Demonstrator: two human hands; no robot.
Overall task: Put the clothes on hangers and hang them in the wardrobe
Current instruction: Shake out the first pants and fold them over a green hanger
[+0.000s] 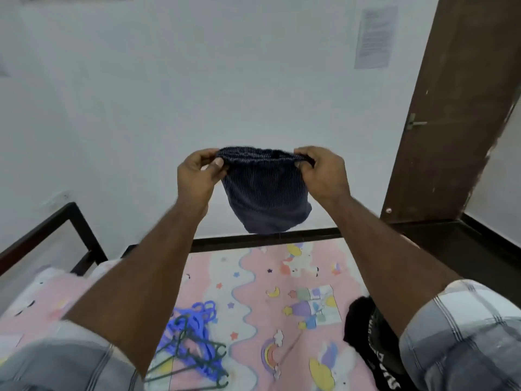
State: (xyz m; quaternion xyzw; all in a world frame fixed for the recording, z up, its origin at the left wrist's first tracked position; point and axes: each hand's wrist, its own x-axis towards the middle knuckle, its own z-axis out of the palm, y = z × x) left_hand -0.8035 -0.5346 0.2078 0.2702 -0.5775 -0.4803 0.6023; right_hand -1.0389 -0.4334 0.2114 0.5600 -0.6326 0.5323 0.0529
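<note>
Two hands hold a dark navy pinstriped garment (265,190) up in the air above the far end of a bed. The left hand (197,176) and the right hand (321,173) each pinch a side of its gathered top edge, fingers curled tight on the cloth. Below, on the pink cartoon-print bedsheet (282,292), lies a near-left tangle of blue and dark green plastic hangers (194,342); a black garment with white lettering (369,340), unreadable here, lies near right.
</note>
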